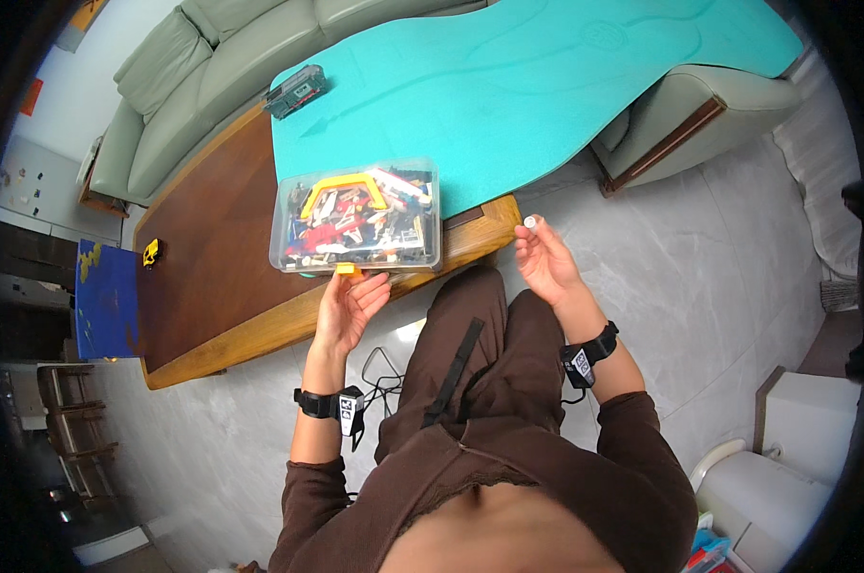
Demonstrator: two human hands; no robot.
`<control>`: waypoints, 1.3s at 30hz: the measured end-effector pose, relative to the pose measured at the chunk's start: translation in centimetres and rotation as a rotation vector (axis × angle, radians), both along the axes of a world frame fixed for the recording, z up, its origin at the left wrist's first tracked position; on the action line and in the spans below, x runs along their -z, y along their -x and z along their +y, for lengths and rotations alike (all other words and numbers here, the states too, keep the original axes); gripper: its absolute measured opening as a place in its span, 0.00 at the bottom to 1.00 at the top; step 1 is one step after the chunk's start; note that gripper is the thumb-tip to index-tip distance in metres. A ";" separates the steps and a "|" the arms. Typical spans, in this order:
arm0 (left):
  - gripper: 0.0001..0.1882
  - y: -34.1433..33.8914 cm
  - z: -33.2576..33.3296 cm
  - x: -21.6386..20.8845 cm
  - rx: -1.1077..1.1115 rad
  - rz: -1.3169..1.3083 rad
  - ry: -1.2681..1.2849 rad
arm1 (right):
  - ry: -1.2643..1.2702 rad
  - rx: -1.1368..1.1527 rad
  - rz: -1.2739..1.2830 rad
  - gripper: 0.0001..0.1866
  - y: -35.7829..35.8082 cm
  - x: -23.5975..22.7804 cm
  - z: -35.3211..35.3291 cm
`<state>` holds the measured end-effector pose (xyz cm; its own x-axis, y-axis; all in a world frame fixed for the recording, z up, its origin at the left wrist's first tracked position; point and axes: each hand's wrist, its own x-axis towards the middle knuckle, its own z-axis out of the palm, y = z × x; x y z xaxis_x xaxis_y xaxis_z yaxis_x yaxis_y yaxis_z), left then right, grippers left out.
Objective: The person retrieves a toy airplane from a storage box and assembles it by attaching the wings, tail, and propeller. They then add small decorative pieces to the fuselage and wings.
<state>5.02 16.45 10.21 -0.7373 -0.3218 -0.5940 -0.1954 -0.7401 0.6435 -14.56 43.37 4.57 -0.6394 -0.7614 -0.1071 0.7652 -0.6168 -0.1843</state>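
A clear plastic box (pixel 281 229) with a yellow handle (pixel 346 181) stands on the near side of the table, full of mixed toy building bricks (pixel 341 224). At its front a yellow latch (pixel 348 269) sticks out. My left hand (pixel 349 304) is palm up just below this latch, thumb and fingertips close to it; its fingers are stretched and hold nothing that I can see. Out to the right, past the table corner, my right hand (pixel 549 263) is raised and pinches a small white round piece (pixel 530 222) between thumb and fingers.
A turquoise mat (pixel 508 105) covers much of the wooden table (pixel 207 258). On it lies a dark grey toy vehicle (pixel 298 91). Far left are a small yellow toy (pixel 152 252) and a blue sheet (pixel 107 301). A sofa (pixel 231 72) and an armchair (pixel 690 124) stand behind.
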 end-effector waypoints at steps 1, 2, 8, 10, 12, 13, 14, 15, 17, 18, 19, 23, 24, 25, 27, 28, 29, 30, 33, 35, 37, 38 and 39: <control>0.24 -0.1 -0.2 0.1 0.011 0.014 0.021 | 0.079 -0.035 -0.098 0.11 -0.7 0.1 -0.7; 0.24 -0.2 -0.3 0.2 0.014 0.013 0.054 | 0.115 -0.075 -0.127 0.11 -1.4 0.2 -1.3; 0.25 -2.0 -1.5 1.0 -0.058 -0.016 0.258 | 0.294 -0.246 -0.155 0.12 -4.3 -0.4 -3.5; 0.26 -3.1 -2.8 1.3 -0.156 -0.031 0.347 | 0.290 -0.271 -0.099 0.12 -4.9 -0.8 -3.6; 0.26 -3.9 -4.5 1.8 -0.333 -0.031 0.368 | 0.303 -0.301 -0.034 0.12 -5.3 -1.2 -3.7; 0.26 -4.4 -5.3 2.0 -0.383 -0.021 0.471 | 0.301 -0.312 -0.015 0.12 -5.5 -1.3 -3.9; 0.26 -4.7 -6.2 2.2 -0.464 -0.053 0.568 | 0.300 -0.323 0.003 0.12 -5.7 -1.5 -4.0; 0.28 -5.0 -7.2 2.3 -0.467 -0.066 0.657 | 0.287 -0.331 0.015 0.12 -5.9 -1.6 -4.2; 0.33 -5.1 -8.9 2.5 -0.506 -0.143 0.814 | 0.247 -0.303 0.087 0.11 -6.3 -1.7 -4.5; 0.35 -4.9 -9.8 2.4 -0.439 -0.137 0.795 | 0.233 -0.291 0.129 0.10 -6.5 -1.7 -4.7; 0.37 -4.8 -10.7 2.1 -0.378 -0.122 0.794 | 0.074 -0.218 0.191 0.09 -6.4 -1.6 -4.9; 0.36 -2.9 -13.2 1.2 -0.099 0.133 0.538 | -0.440 0.068 0.350 0.04 -4.7 -0.8 -6.3; 0.35 -2.6 -13.4 1.2 -0.035 0.242 0.440 | -0.540 0.127 0.378 0.04 -4.4 -0.4 -6.8; 0.33 -2.3 -13.4 1.2 -0.030 0.217 0.316 | -0.570 0.161 0.362 0.09 -4.2 0.2 -7.2; 0.30 -1.9 -13.1 1.4 -0.042 0.225 0.149 | -0.674 0.213 0.385 0.13 -4.6 1.5 -8.9; 0.29 -1.9 -13.5 0.9 -0.020 0.248 0.121 | -0.717 0.247 0.400 0.15 -4.8 2.1 -10.2; 0.29 -2.1 -13.5 0.4 -0.024 0.245 0.168 | -0.801 0.197 0.372 0.18 -5.0 2.7 -11.6; 0.28 -2.5 -13.3 -0.2 -0.010 0.257 0.180 | -0.856 0.194 0.349 0.16 -5.5 3.2 -13.0; 0.38 -3.5 -10.6 -1.7 0.047 0.236 0.195 | -0.870 0.290 0.416 0.16 -6.0 3.9 -14.9; 0.42 -4.3 -7.2 -2.2 0.046 0.213 0.176 | -0.739 0.224 0.395 0.16 -4.8 3.3 -12.6; 0.43 -5.0 -4.2 -2.2 0.054 0.225 0.170 | -0.736 0.186 0.315 0.17 -4.6 2.5 -10.2; 0.41 -5.2 -3.7 -2.2 0.067 0.235 0.159 | -0.749 0.147 0.309 0.17 -4.0 1.8 -9.7; 0.40 -5.5 -3.3 -2.1 0.034 0.211 0.111 | -0.753 0.111 0.290 0.17 -3.8 1.3 -9.5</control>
